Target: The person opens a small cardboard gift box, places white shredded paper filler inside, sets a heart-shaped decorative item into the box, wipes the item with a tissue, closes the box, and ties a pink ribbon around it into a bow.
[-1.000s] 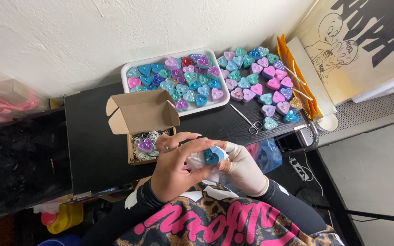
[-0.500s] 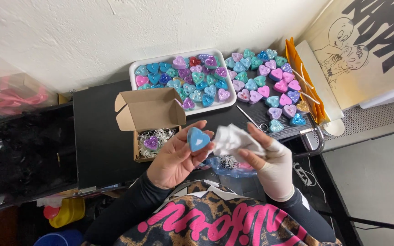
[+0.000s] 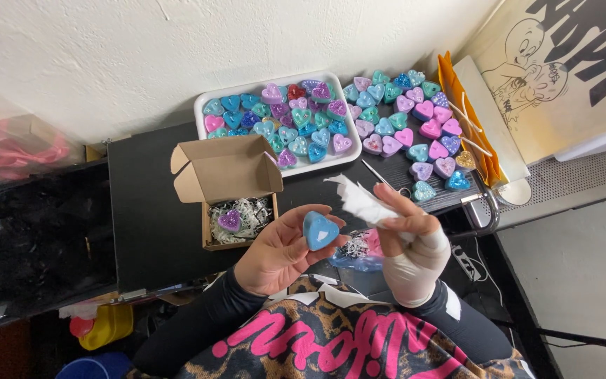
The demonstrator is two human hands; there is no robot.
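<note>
Blue heart [image 3: 320, 231] shifted, in left grip [image 3: 282, 249]; tissue [image 3: 359, 201], seemingly, right.

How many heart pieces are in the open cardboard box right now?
1: a purple heart lies on the shredded paper in the cardboard box. More may be hidden under the shreds.

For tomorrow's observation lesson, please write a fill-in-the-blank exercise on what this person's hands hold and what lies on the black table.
1. The left hand holds a blue ____-shaped piece.
2. The right hand pinches crumpled ____ tissue paper.
3. In the open cardboard box, on shredded paper, lies one ____ heart.
4. The white tray stands ____ the box, toward the wall.

Missing words: heart; white; purple; behind
</note>
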